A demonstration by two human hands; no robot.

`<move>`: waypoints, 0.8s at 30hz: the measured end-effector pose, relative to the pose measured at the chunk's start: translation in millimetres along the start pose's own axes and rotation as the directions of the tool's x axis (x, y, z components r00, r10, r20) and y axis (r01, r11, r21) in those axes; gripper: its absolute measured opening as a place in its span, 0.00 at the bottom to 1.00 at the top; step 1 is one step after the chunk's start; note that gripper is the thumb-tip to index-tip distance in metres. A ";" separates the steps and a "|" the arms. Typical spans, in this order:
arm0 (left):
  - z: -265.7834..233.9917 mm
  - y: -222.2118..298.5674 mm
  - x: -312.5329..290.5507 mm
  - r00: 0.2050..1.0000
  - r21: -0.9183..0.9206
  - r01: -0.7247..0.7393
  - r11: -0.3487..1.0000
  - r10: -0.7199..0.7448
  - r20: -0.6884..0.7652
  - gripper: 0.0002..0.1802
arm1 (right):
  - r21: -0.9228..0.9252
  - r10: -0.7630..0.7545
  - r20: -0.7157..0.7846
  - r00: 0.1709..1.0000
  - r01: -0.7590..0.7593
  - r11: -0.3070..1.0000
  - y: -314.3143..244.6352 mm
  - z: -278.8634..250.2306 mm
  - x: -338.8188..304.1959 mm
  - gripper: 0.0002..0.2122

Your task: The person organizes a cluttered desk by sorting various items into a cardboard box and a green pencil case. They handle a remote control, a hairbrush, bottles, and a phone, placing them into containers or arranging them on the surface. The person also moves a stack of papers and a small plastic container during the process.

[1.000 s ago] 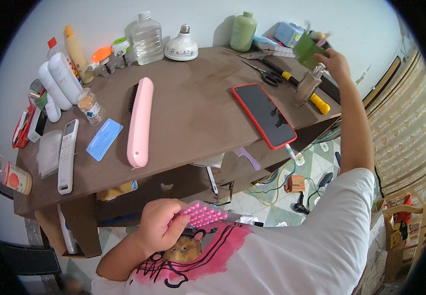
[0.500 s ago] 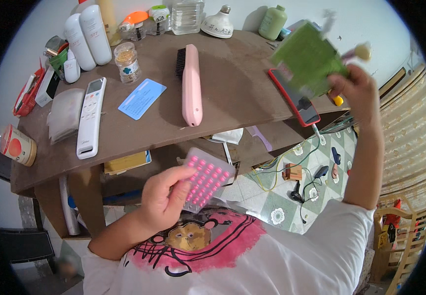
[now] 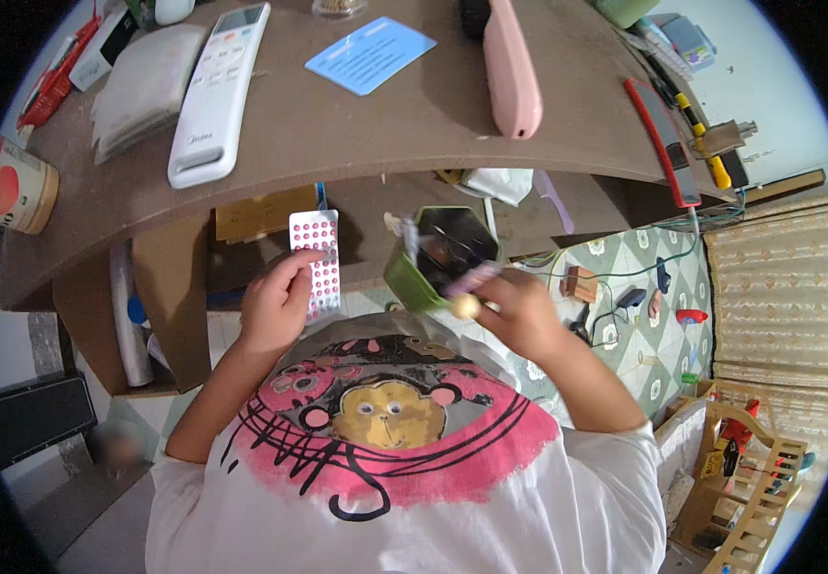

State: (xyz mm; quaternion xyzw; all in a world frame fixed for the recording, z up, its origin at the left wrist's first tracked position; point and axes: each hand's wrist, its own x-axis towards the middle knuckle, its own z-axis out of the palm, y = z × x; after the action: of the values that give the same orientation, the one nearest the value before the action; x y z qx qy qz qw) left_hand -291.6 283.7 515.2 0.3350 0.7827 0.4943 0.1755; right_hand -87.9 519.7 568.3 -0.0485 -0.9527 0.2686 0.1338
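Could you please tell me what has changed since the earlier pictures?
The right grip has brought the green container from the right side of the table inward, to the front of the body, right of the blister pack. Nothing was let go: the left grip still holds the pack. Phone, pink brush, remote and blue card stay on the table.
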 end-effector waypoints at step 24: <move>71.0 -54.6 85.5 0.976 0.311 -0.186 0.932 0.138 0.169 0.60 | 0.128 0.246 -0.154 0.957 -0.228 0.965 69.2 130.6 43.9 0.37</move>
State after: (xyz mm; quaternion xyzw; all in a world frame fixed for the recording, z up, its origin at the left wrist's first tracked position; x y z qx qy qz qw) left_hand -328.8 374.2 439.4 0.4577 0.8082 0.3461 0.1326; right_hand -165.3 520.7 435.0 -0.1776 -0.9093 0.3289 0.1830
